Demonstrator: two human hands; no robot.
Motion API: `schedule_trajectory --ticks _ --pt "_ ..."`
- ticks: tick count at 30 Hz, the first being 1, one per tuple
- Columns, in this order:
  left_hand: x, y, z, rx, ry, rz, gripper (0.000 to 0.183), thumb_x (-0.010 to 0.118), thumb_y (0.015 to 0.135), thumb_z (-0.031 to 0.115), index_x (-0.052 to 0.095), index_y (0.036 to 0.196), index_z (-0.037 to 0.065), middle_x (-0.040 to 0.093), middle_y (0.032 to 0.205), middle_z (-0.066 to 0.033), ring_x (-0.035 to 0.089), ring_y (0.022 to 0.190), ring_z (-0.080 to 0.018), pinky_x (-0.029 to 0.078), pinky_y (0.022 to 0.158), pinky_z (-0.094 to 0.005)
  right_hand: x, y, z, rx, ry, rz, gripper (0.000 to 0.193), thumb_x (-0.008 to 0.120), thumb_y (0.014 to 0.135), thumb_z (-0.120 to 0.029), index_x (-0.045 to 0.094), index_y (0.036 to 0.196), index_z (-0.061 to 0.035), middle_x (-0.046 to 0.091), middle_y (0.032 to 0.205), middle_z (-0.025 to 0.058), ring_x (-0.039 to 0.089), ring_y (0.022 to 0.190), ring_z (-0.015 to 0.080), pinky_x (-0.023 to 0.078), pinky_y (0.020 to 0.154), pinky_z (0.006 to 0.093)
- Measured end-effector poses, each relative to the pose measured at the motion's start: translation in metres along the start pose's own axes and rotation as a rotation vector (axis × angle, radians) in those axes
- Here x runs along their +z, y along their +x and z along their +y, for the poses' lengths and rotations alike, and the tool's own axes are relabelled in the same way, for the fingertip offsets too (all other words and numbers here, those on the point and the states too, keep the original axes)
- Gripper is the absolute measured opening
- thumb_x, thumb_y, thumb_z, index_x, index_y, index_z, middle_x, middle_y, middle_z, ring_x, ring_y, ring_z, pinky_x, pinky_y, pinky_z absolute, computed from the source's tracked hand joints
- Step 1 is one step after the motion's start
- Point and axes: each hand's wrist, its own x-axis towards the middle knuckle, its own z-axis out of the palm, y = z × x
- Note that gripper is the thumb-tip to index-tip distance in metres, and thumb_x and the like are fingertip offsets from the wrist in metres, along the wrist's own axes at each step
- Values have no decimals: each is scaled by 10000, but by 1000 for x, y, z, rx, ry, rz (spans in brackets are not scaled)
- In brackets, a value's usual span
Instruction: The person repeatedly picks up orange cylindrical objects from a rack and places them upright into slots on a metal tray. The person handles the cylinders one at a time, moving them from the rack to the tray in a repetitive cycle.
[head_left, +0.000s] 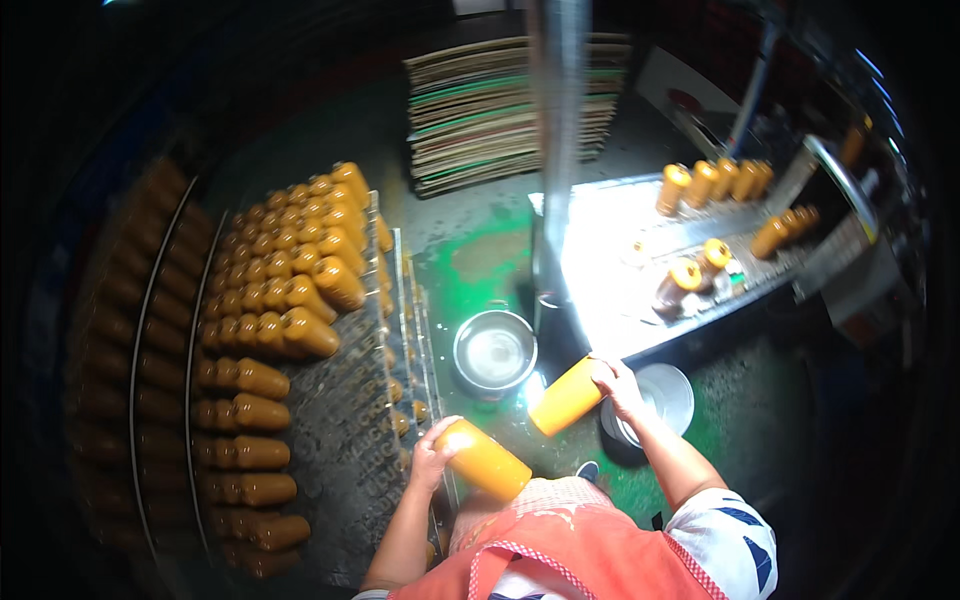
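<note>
My left hand [428, 462] is wrapped round the end of an orange cylindrical jar [490, 462], tilted down toward the right in front of my apron. A second orange cylindrical jar [566, 398] is gripped at its upper end by my right hand [622, 390], and it slants down to the left. The two jars are apart from each other, both held in the air. Many similar glossy orange jars [262, 380] lie in rows on a dark metal rack [340, 480] to my left.
At the right, a brightly lit metal table [605, 225] bears several upright orange jars [704, 180]. A metal pot [495, 352] and a whitish bucket [670, 395] stand on the green floor. A metal pole [558, 140] rises by the table, before stacked boards [470, 125].
</note>
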Motion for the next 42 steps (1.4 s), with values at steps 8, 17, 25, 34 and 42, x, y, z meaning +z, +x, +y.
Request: schedule_trajectory --ticks 8,17,25,34,42 --pt "227 88 -43 -608 -370 -481 594 599 909 429 518 1357 48 639 1218 -203 636 1101 -307 507 980 -448 -184 -74 59 386 753 199 414 550 959 -347 575 1327 -160 609 1255 59 598 1148 222 503 962 428" --pt "382 164 -127 -1239 -735 -833 580 333 1003 497 500 1367 77 560 1329 -234 581 1159 -409 531 920 -500 -275 -107 127 443 1201 227 397 445 992 -448 648 1074 -116 698 1069 80 664 1025 250 520 915 422" --pt "429 202 -155 -1592 -856 -980 474 460 1004 390 535 1312 38 581 1278 -276 625 1084 -455 600 833 -521 -293 -119 149 38 1673 -62 462 494 969 -467 585 1329 -192 505 1313 353 557 1108 570 554 797 637" --pt "439 249 -161 -1766 -767 -1000 649 417 979 471 412 1440 15 503 1373 -320 603 1094 -536 630 700 -570 -278 -98 135 -141 1809 -144 520 535 959 -489 547 1381 -186 433 1377 359 526 1157 544 547 871 604" --pt "433 281 -151 -1309 -235 -920 514 436 991 491 581 1222 56 642 1191 -175 646 1023 -354 564 813 -476 -311 -76 128 -13 479 570 487 478 952 -507 590 1282 -167 596 1264 244 592 1099 467 529 896 572"
